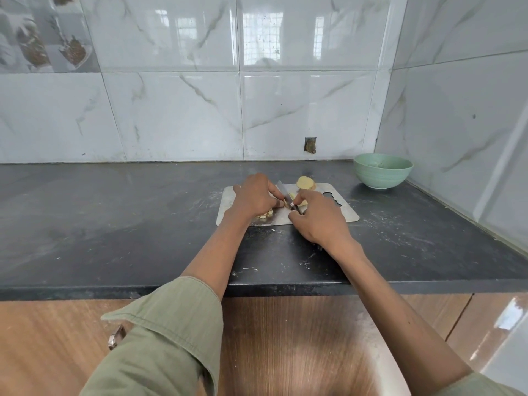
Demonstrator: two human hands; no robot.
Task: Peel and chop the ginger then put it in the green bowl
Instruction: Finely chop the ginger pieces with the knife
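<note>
Where it sits peeled, the ginger (305, 183) looks pale yellow.

The bowl (383, 170) is soft green. The ginger (305, 183) is pale yellow, and so are the small cut bits (264, 215). The cutting board (347, 208) is shiny silver-grey. The knife (284, 192) has a grey blade and a dark handle. The counter (114, 218) is black with pale smudges. The wall tiles (177, 110) are white with thin grey-green lines like marble. The cupboard front (51, 347) is brown wood. The sleeve (160, 338) is dull green.
</note>
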